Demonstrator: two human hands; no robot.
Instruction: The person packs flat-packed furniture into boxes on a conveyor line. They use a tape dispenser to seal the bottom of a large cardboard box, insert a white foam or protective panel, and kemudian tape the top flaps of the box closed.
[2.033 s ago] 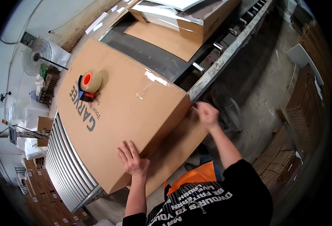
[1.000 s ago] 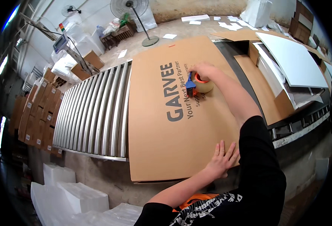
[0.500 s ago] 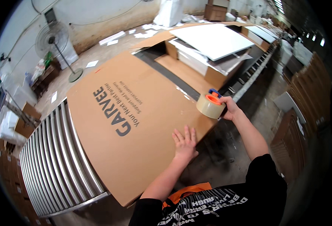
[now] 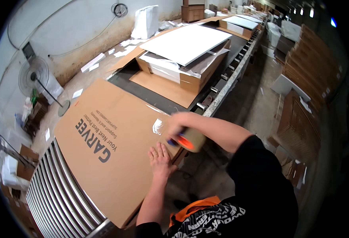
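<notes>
A large flat brown carton (image 4: 103, 131) with dark print lies on the conveyor in front of me. My left hand (image 4: 161, 162) rests flat on its top near the right-hand edge, fingers spread. Just beyond it, my right hand (image 4: 177, 123) is closed on a tape dispenser (image 4: 197, 139), blurred by motion, with a wide clear roll, an orange hub and a blue part. The dispenser is tilted at the carton's edge. A shiny patch of clear tape (image 4: 157, 126) shows on the cardboard beside my right hand.
Metal rollers (image 4: 59, 190) run to the left of the carton. Farther along the dark belt (image 4: 131, 75) sits an opened carton (image 4: 190, 81) with a white panel (image 4: 186, 41) on top. A standing fan (image 4: 34, 77) is by the wall; stacked brown cartons (image 4: 309, 67) line the right.
My right hand has swung left and inward with the tape dispenser, turning it over at the carton's edge. My left hand stays flat on the carton. The view has shifted rightward.
</notes>
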